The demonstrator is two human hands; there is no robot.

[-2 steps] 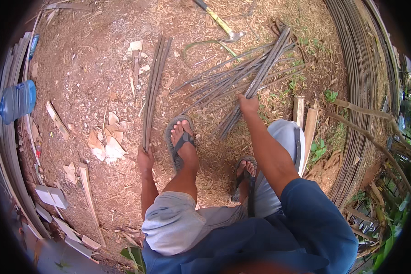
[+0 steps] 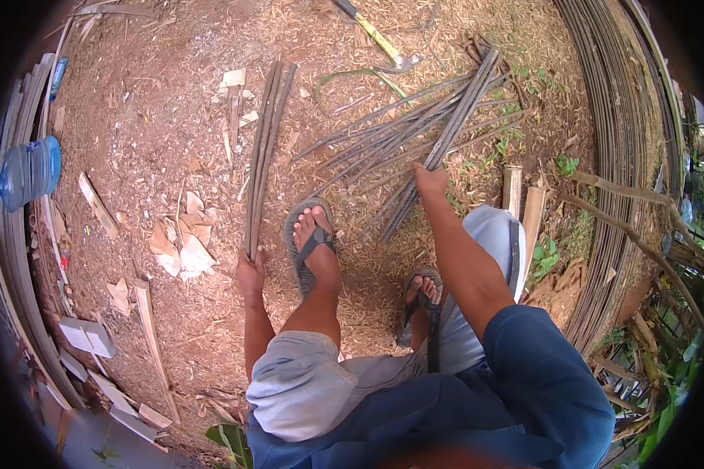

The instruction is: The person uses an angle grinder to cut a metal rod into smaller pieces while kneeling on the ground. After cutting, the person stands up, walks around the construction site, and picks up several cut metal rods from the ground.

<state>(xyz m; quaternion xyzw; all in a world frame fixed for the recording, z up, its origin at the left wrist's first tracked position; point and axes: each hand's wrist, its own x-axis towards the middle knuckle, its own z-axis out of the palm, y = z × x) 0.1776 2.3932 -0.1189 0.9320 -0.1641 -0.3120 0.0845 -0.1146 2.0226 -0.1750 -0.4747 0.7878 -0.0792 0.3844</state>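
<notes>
My left hand [image 2: 250, 275] is closed around the near end of a few long brown-grey rods [image 2: 266, 148], which point away from me over the dirt. Farther right, my right hand [image 2: 430, 180] grips a bundle of dark grey rods [image 2: 463, 109] partway along its length. That bundle slants up to the right, across a loose pile of similar thin rods [image 2: 383, 144] fanned out on the ground. My sandalled left foot [image 2: 314, 242] stands between the two bundles. Whether the rods are metal or wood cannot be made out.
A hammer with a yellow handle [image 2: 374, 35] lies beyond the pile. Long stacked strips [image 2: 630, 156] line the right side, near cut branches [image 2: 626, 227]. At left, a blue water jug [image 2: 31, 173] rests by stacked boards [image 2: 12, 258]. Two wooden stakes [image 2: 512, 191] stand near my right knee.
My right hand has shifted very slightly to the right with its bundle. My left hand stays almost where it was.
</notes>
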